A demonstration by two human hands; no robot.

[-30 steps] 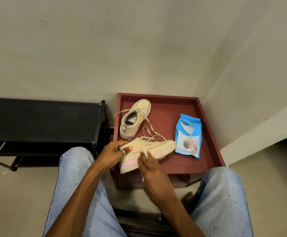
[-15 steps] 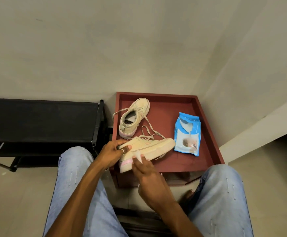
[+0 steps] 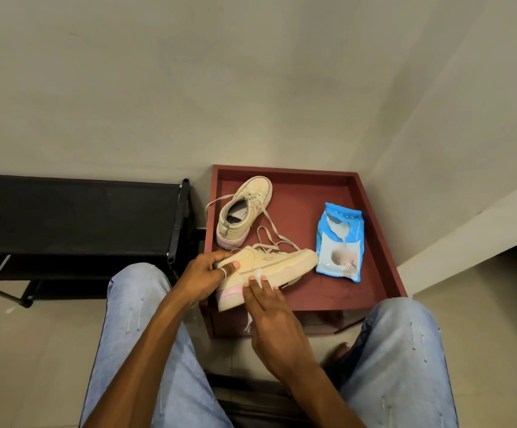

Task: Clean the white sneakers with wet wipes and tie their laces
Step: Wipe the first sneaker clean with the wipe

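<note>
I see left hand (image 3: 207, 274) wrapped round heel of nearer cream low-top sneaker (image 3: 281, 262), thumb on its side, ring on one finger. Sneaker tipped on its side over near edge of dark red wooden tray table (image 3: 385, 242), toe pointing right, laces loose. Right hand (image 3: 274, 316): fingers fairly straight, pressing white wet wipe (image 3: 258, 274) against sole edge; thumb hidden from me. Second cream sneaker (image 3: 244, 211) upright further back on tray, laces untied. Blue wipes pack (image 3: 340, 242) lies flat at right. Black metal shoe rack (image 3: 75, 217) stands left of tray.
</note>
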